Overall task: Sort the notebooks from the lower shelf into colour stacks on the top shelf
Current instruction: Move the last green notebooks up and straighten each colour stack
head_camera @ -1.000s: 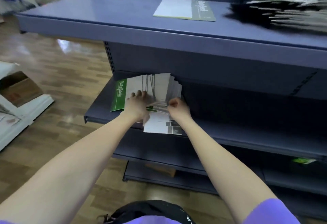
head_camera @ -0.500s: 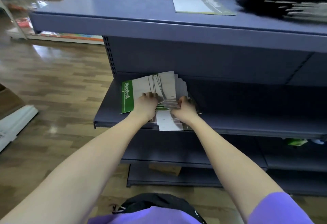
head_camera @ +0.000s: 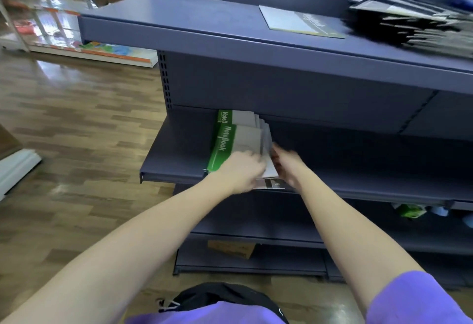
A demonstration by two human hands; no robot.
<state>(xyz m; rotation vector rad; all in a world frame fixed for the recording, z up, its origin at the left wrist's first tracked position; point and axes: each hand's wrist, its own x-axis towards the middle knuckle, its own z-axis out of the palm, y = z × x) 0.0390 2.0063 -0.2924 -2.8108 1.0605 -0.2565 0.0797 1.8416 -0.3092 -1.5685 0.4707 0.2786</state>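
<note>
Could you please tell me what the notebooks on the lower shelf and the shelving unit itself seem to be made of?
The notebooks: thin paper or card with a smooth printed cover, judging by their slim fanned edges; green spine band, pale grey face. The shelving unit: apparently painted sheet metal, matte dark blue-grey, judging by its folded front lip and the slotted upright. The blur leaves finer texture open.

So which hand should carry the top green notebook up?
Probably the left hand: it lies on the green notebook, while the right hand is at the pile's far edge.
</note>
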